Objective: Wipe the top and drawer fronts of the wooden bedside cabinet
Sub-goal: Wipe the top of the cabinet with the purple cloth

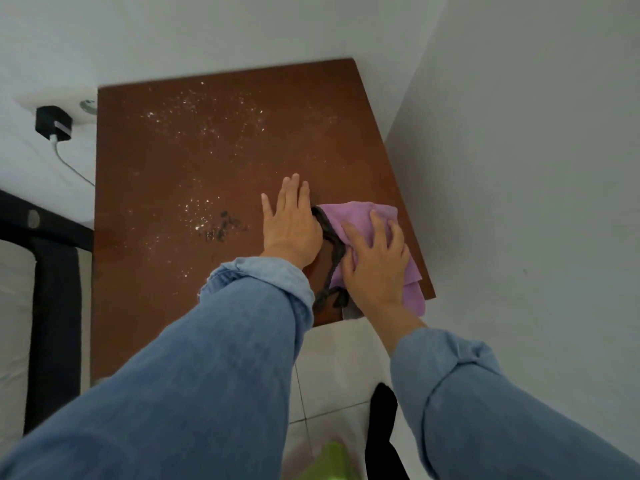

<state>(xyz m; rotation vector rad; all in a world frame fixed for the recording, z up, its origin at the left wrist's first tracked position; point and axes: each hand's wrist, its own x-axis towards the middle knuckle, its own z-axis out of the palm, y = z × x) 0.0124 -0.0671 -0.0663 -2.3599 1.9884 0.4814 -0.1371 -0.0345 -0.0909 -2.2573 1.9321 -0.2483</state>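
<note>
In the white wall corner: wooden bedside cabinet [207,161], seen from above, only the top visible, drawer fronts out of view. Top is reddish-brown, matte, speckled with white crumbs/dust across the far and middle area, plus a small dark smudge cluster [221,226] left of the hands. Near-right part looks cleaner.

Right hand [375,261] pressed flat on a purple cloth [360,220] at the near-right corner of the top, fingers spread and slightly curled into the fabric, pinning it rather than gripping it. Cloth is crumpled, its right end draping past the cabinet edge. A line of dark debris [332,247] sits along the cloth's left edge, running from the far end toward the front edge of the top.

Left hand [291,223] rests on the top just beside the cloth, palm down, fingers straight and together, holding nothing; its edge touches the debris line.

Both forearms in rolled light-blue denim sleeves [242,323].

Left of the cabinet: black charger [53,123] plugged into a wall socket, white cable [69,164] trailing down. Dark bed frame [52,306] lower left. White tiled floor [332,368] below, something green [329,459] at the bottom edge, can't tell what.
</note>
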